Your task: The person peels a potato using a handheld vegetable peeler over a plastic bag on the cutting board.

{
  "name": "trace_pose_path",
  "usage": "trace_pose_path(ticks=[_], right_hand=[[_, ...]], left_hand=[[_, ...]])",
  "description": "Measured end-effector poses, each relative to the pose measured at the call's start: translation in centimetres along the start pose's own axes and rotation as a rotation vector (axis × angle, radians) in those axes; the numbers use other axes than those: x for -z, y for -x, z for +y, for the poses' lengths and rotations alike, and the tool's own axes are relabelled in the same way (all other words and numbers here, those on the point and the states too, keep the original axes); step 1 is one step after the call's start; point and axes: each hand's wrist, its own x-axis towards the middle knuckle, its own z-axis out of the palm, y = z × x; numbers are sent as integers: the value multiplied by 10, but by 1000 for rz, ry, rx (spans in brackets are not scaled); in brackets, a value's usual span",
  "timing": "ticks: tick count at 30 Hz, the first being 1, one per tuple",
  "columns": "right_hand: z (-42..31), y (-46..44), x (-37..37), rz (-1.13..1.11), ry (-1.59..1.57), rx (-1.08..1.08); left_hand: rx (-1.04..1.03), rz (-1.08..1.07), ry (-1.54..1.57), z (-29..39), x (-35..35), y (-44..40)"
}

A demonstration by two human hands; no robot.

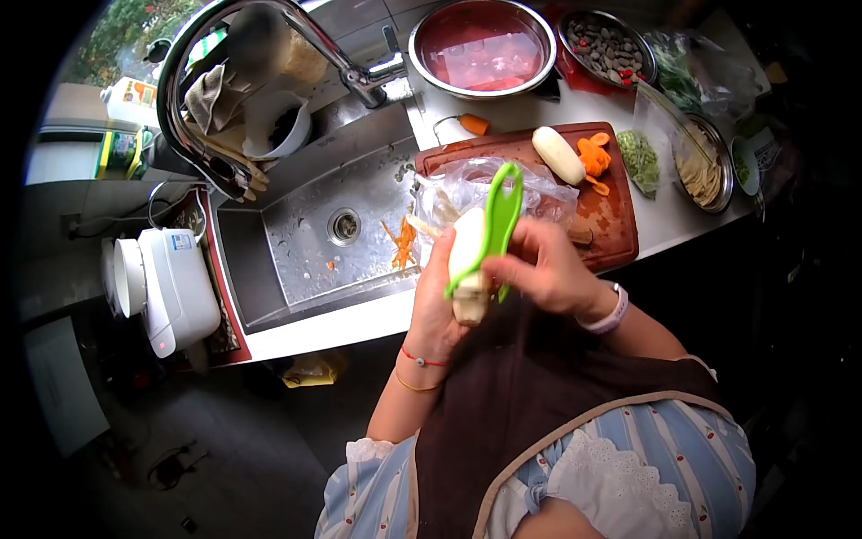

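Note:
My left hand (pixel 434 301) is wrapped round a pale section of what looks like lotus root (pixel 464 241), held tilted over the counter's front edge. My right hand (pixel 554 274) grips a bright green peeler (pixel 505 205), which lies against the root; its blade is hard to make out. Just behind, a clear plastic bag (pixel 548 196) lies on the brown cutting board (pixel 621 238). A second pale peeled root section (pixel 558 155) and orange carrot pieces (pixel 593 154) sit towards the board's back right.
To the left is a steel sink (pixel 314 260) with orange peelings (pixel 401 244), under a curved faucet (pixel 346 67). Behind the board stand a steel bowl of reddish water (pixel 485 45) and a carrot stub (pixel 474 124). Bagged green beans (pixel 638 163) and a bowl of pale strips (pixel 699 175) are at right.

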Motion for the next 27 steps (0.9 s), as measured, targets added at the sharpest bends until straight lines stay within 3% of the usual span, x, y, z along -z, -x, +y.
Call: trace_pose_path(ticks=[1,4,5,8,11,12,14,15,18,20,21,22,24,26,27], right_hand=[[-1,-6,4,90,-22,32],[7,-24,25,193,-34,70],[16,-29,32,214,-6,24],[49,-39,52,272,134,14],[63,-35,57,508,616,68],[60,-33,55,501,616,68],[57,-28,55,409,1050,440],[53,-26,56,253,1354,255],[58,-22,63,353,1366,321],[50,-16,60,403,1344,292],[41,-15,55,468,1153,317],[29,-12,50,531,960,340],[5,2,32,488,899,260],[-9,12,8,210,-12,-8],[-7,17,0,138,-4,-1]], left_hand=[[-48,283,-173,-7,-18,5],[43,167,-168,-16,-2,14],[43,243,-194,-16,-3,16],[82,182,-243,-15,-7,23],[52,115,-260,-7,-9,29],[42,83,-244,-4,-9,29],[31,101,-249,-2,-3,26],[30,128,-230,-1,-1,24],[35,92,-156,-1,3,14],[30,208,-124,-1,0,12],[31,211,-123,-2,5,10],[23,143,-96,-2,15,5],[16,75,-69,-2,29,-2],[34,-76,-60,0,35,-5],[36,-79,-62,-2,29,-7]])
